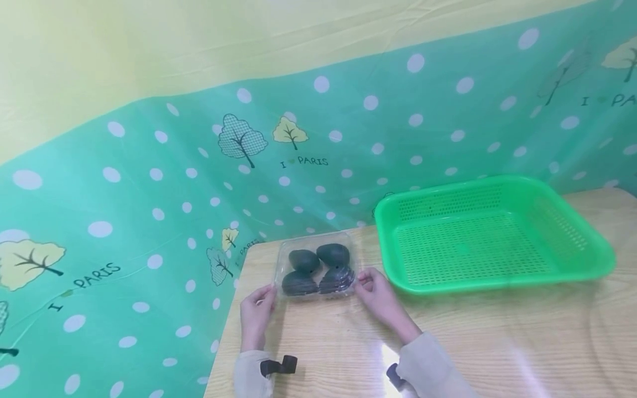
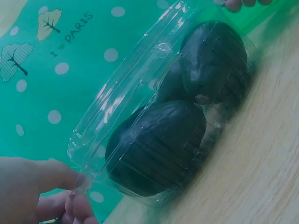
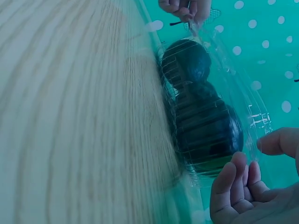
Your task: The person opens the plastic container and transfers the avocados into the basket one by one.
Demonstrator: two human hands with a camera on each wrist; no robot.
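Note:
A clear plastic clamshell box (image 1: pixel 318 235) with its lid down holds several dark avocados (image 1: pixel 333 255), near the table's far left corner. My left hand (image 1: pixel 256 315) pinches the box's near left corner; in the left wrist view, thumb and fingers (image 2: pixel 70 179) meet on the thin plastic rim. At the near right corner, my right hand (image 1: pixel 380 298) holds the rim. In the right wrist view, the thumb (image 3: pixel 280 141) lies on one side of the edge and the curled fingertips on the other.
A green plastic basket (image 1: pixel 497 284) with perforated walls stands right of the box, close to my right hand. Behind the wooden table (image 1: pixel 343 348) hangs a green dotted cloth (image 1: pixel 278 193) printed with trees. Each sleeve has a black strap (image 1: pixel 278 366) at the wrist.

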